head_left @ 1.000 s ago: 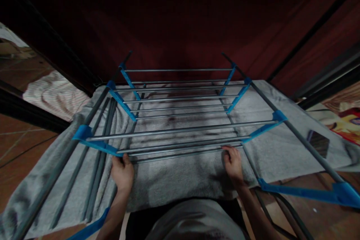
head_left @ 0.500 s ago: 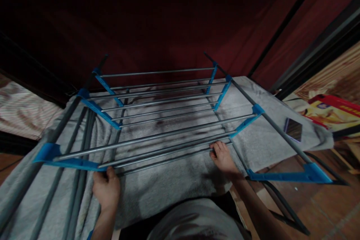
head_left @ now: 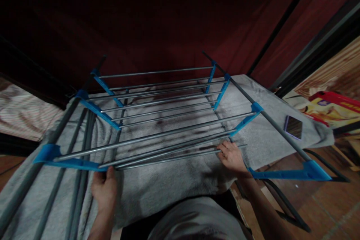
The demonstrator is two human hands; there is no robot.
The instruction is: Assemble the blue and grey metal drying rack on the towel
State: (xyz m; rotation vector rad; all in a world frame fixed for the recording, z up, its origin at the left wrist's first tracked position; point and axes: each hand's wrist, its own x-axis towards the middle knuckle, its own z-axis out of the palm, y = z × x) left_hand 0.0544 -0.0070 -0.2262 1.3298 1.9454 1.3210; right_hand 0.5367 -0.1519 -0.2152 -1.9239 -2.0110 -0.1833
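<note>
A rack of grey metal tubes with blue plastic brackets spans the grey cloth (head_left: 157, 183). My left hand (head_left: 104, 187) is closed around the end of the front left blue bracket (head_left: 75, 162), where several thin rods meet. To the right, my right hand (head_left: 232, 155) grips a loose thin rod (head_left: 180, 156) near its right end, which sticks out past the fingers and is not joined to the right bracket (head_left: 244, 122). Another blue bracket (head_left: 292, 174) at the near right carries no rods on its inner side.
A phone (head_left: 293, 126) lies on the cloth at the right. Beyond it is a red and yellow package (head_left: 334, 110). Several grey tubes (head_left: 80, 180) lie at the left. A dark red curtain (head_left: 157, 22) hangs behind the rack.
My right hand has moved slightly right with the rod. The rod's right end now reaches out past the hand and lies lower, angled away from the others. My left hand has barely moved.
</note>
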